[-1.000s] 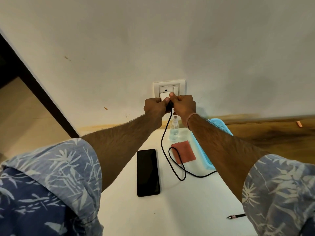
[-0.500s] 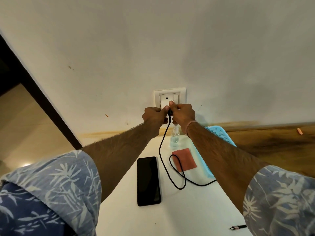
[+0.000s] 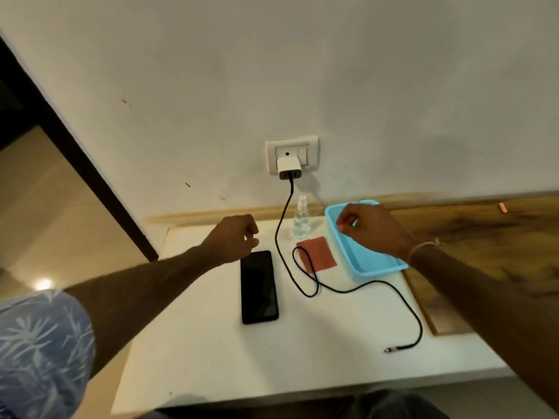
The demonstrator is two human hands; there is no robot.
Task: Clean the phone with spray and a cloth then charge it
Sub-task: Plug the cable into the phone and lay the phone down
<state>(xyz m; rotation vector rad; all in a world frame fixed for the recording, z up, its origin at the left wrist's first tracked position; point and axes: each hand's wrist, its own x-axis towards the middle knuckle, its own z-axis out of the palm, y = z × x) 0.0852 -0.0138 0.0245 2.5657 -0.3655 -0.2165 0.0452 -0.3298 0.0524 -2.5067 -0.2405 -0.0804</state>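
Cable end (image 3: 390, 349) of the black charging cord lay loose on the white table (image 3: 211, 358), not in the black slab phone (image 3: 259, 287) lying flat beside it. Left hand (image 3: 234, 238) and right hand (image 3: 367, 229) hovered loosely curled, holding nothing. White charger brick (image 3: 289, 167) sat in the wall socket (image 3: 292, 152)

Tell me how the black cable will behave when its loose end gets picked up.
The black cable is probably floppy: it lies in a loop and curves across the table. Its far end is held in the charger, so slack should trail. It crosses the red cloth and may drag it.
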